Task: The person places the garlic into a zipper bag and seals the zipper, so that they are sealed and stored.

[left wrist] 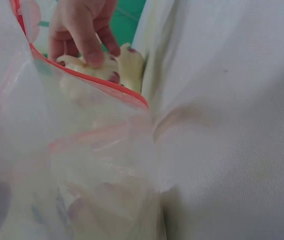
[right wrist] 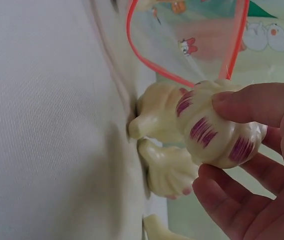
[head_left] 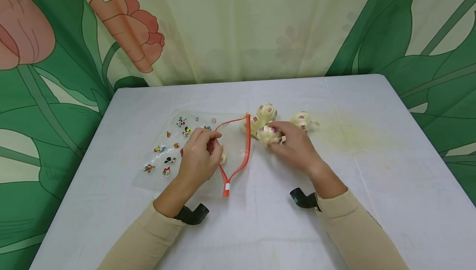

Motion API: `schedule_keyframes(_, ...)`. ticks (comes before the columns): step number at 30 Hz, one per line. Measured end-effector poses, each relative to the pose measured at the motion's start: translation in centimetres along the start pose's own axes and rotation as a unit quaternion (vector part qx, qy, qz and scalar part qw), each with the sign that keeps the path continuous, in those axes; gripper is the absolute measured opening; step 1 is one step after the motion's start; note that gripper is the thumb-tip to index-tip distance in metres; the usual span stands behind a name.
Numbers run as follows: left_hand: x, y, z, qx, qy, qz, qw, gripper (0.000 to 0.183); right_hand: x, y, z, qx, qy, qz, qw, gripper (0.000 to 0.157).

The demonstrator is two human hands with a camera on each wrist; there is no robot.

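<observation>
- The head view shows both hands on the counter (head_left: 260,237): the left hand (head_left: 198,156) near the middle, the right hand (head_left: 295,144) to the right of it.
- The right hand grasps one garlic (head_left: 268,135) between thumb and fingers. This garlic lies at the fingertips, on the left side of the hand, just beside the red rim (head_left: 248,146) of the clear bag (head_left: 160,179).
- The left hand pinches the bag near its opening; the small printed figures appear to the left of it.
- Only the right wrist view gives clearly the purple streaks on the grasped garlic, with the thumb on its upper side and the fingers below, at the right of the frame.
- In that view, two more bulbs (right wrist: 169,170) with thick stems lie left of the grasped one, and a stem (right wrist: 156,230) enters at the bottom edge. The head view shows that a separate bulb (head_left: 303,120) stays to the right, beyond the hand.
- The left wrist view looks through the bag: a blurred pale bulb (left wrist: 102,205) is inside, at the lower part of the frame. In the head view, the left hand covers most of it.
</observation>
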State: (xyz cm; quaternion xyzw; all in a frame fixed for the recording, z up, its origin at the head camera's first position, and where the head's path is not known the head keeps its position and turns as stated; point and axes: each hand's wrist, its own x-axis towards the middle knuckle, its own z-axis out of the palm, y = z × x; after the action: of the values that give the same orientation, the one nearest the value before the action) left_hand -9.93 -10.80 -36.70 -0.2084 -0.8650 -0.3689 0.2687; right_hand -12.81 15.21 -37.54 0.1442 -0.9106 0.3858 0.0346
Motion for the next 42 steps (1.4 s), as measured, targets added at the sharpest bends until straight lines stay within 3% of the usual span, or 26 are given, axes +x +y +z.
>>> schedule_keyframes(5, 0.0, 0.0, 0.0, -0.002, 0.002, 0.0, 1.0, 0.013, -0.2, -0.7, 0.5, 0.029, 0.0, -0.034, 0.999, 0.044)
schedule_keyframes(12, 0.0, -0.1, 0.0, -0.003, 0.003, 0.004, 1.0, 0.013, -0.5, -2.1, 1.4, 0.071, -0.023, -0.024, 0.997, 0.047)
schedule_keyframes(26, 0.1, -0.2, 0.0, 0.015, 0.001, 0.001, 0.9999, 0.012, -0.4, -2.9, 2.5, 0.066, -0.023, -0.055, 0.996, 0.045)
schedule_keyframes(33, 0.2, -0.1, 0.0, 0.011, 0.003, 0.001, 0.9999, 0.013, -0.9, -3.1, 2.6, 0.054, 0.005, -0.051, 0.997, 0.045)
schedule_keyframes(42, 0.1, -0.1, 0.0, 0.01, 0.004, -0.003, 0.9999, 0.014, -0.8, -3.0, 3.2, 0.076, -0.025, -0.072, 0.994, 0.047)
